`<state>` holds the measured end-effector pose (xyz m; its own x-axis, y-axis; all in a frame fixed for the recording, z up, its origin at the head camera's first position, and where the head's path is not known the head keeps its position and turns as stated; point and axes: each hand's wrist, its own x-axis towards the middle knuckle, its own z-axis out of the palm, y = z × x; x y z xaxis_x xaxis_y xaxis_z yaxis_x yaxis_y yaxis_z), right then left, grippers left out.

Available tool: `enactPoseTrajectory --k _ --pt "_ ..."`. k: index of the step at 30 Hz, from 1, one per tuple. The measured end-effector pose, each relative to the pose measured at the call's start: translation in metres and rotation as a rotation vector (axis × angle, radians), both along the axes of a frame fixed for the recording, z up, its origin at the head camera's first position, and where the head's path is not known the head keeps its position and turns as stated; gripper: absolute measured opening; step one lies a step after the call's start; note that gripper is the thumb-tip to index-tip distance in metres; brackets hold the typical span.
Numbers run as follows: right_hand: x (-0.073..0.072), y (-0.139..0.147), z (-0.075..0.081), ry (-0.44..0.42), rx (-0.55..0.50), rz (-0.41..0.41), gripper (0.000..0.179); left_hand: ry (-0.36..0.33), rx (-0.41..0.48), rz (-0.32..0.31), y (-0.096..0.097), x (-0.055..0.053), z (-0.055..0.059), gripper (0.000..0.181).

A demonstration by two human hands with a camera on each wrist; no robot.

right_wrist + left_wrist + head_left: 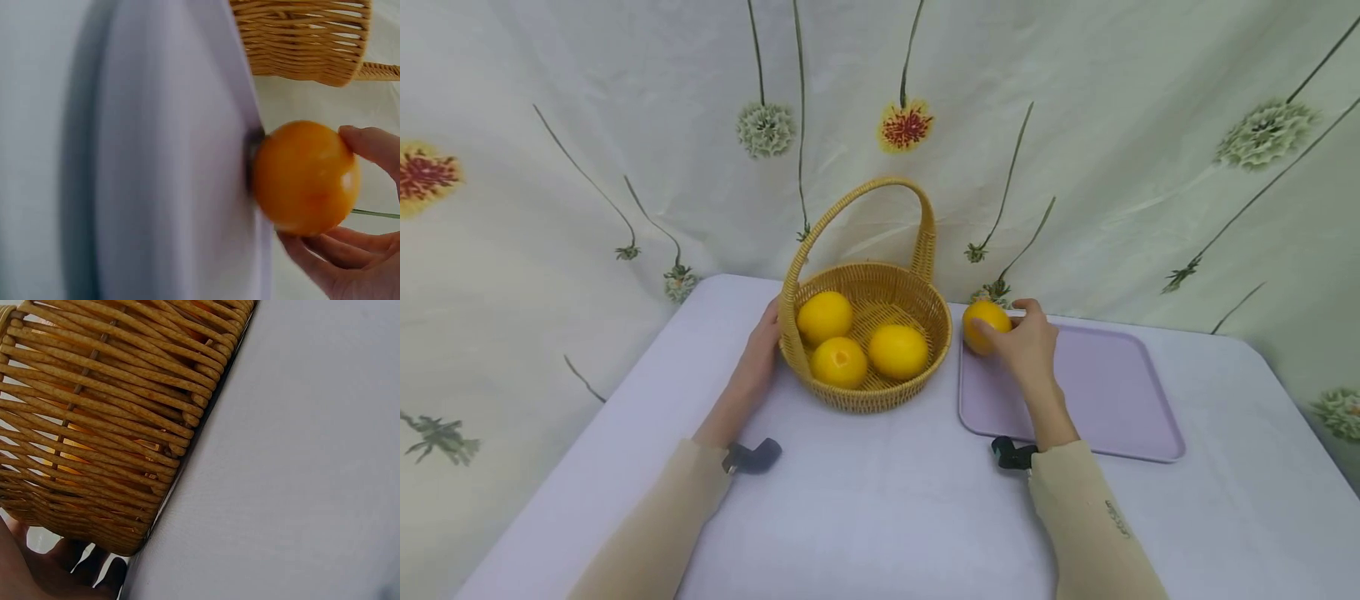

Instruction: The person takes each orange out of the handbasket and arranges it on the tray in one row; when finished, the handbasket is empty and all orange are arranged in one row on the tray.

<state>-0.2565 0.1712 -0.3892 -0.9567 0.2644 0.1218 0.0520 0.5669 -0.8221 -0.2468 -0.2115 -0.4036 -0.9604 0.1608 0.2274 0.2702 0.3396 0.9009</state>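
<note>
An orange (986, 327) is held between the thumb and fingers of my right hand (1028, 342), over the far left corner of a lilac tray (1105, 392). The right wrist view shows this orange (306, 178) close against the tray surface; whether it rests there I cannot tell. My left hand (762, 342) touches the outer left side of a wicker basket (872, 402), its fingers partly hidden behind the wall. In the left wrist view, fingers (69, 556) lie along the woven side (106, 425). Three oranges (839, 362) lie inside the basket.
The basket's tall arched handle (850, 200) rises above its rim. Both basket and tray stand on a white-covered table (880, 500). Behind the table's far edge hangs a flower-printed curtain (700, 125).
</note>
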Motion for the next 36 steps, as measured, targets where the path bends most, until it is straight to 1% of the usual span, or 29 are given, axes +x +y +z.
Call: enactPoseTrajectory --k 4,5,7,9,11,12,14,17,21,24,28,31,36 --pt "0.000 -0.003 -0.004 -0.048 0.060 0.064 0.078 -0.001 0.004 0.005 -0.002 -0.001 -0.002 0.054" --pt "0.000 -0.003 -0.003 -0.053 0.068 0.076 0.078 0.001 0.005 0.005 -0.003 -0.005 -0.006 0.053" --pt "0.001 -0.002 -0.001 -0.077 0.078 0.101 0.079 -0.007 0.012 0.004 -0.004 -0.006 -0.007 0.053" --pt "0.001 -0.001 0.001 -0.103 0.089 0.124 0.082 -0.016 0.014 0.010 -0.007 -0.011 -0.015 0.053" --pt "0.001 0.001 0.002 -0.119 0.103 0.143 0.082 -0.015 0.016 0.018 -0.010 -0.019 -0.024 0.053" --pt "0.001 0.002 0.002 -0.122 0.112 0.150 0.082 -0.021 0.015 0.022 -0.010 -0.019 -0.024 0.054" --pt "0.000 0.004 0.002 -0.115 0.126 0.164 0.081 -0.019 0.012 0.031 -0.012 -0.025 -0.033 0.053" --pt "0.000 0.006 0.002 -0.104 0.133 0.179 0.082 -0.015 0.006 0.036 -0.012 -0.027 -0.035 0.053" --pt "0.001 0.007 0.003 -0.097 0.111 0.182 0.084 -0.008 -0.003 0.032 -0.012 -0.026 -0.034 0.053" --pt "0.002 0.008 0.001 -0.086 0.105 0.170 0.084 -0.007 -0.001 0.029 -0.011 -0.024 -0.034 0.053" --pt "0.002 0.008 -0.003 -0.061 0.111 0.130 0.080 -0.008 0.010 0.025 -0.011 -0.023 -0.033 0.052" --pt "0.001 0.006 -0.006 -0.040 0.090 0.109 0.076 0.003 0.016 0.016 -0.011 -0.023 -0.034 0.051" --pt "-0.001 0.000 -0.010 -0.043 0.063 0.122 0.077 0.006 0.013 0.015 -0.012 -0.022 -0.034 0.051"
